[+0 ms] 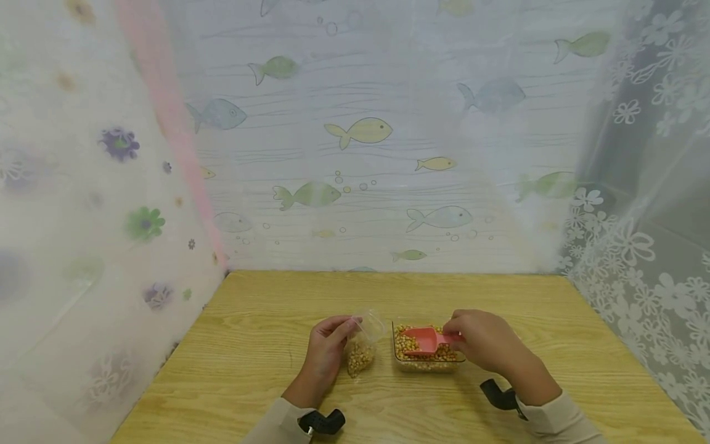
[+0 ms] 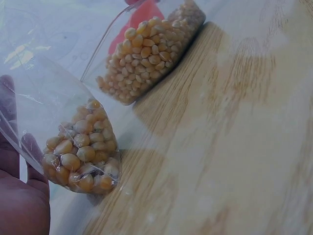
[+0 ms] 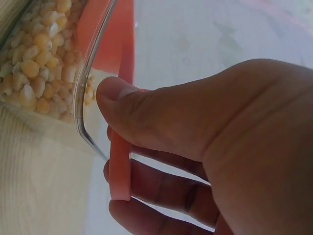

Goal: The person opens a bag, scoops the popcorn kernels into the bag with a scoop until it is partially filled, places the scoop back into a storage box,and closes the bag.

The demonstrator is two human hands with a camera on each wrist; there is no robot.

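Note:
My left hand (image 1: pixel 326 349) pinches the rim of a clear plastic bag (image 1: pixel 368 325) between thumb and fingers. Corn kernels (image 2: pixel 83 149) fill the bag's lower part, which hangs at the table surface. To its right stands a clear rectangular container (image 1: pixel 429 367) holding more kernels (image 2: pixel 142 61). With thumb and fingers, my right hand (image 1: pixel 481 339) grips the handle of a pink scoop (image 1: pixel 426 340). The scoop's head lies in the container among the kernels, its handle passing over the right rim. In the right wrist view the thumb presses the handle (image 3: pixel 120 166) near the container's edge.
A wood-grain table (image 1: pixel 266 308) carries everything. Behind it hangs a fish-print curtain (image 1: pixel 360 203), with a flower-print sheet (image 1: pixel 83 246) on the left and a translucent floral one (image 1: pixel 627 246) on the right. Black curved pieces (image 1: pixel 322 422) are fixed at both wrists.

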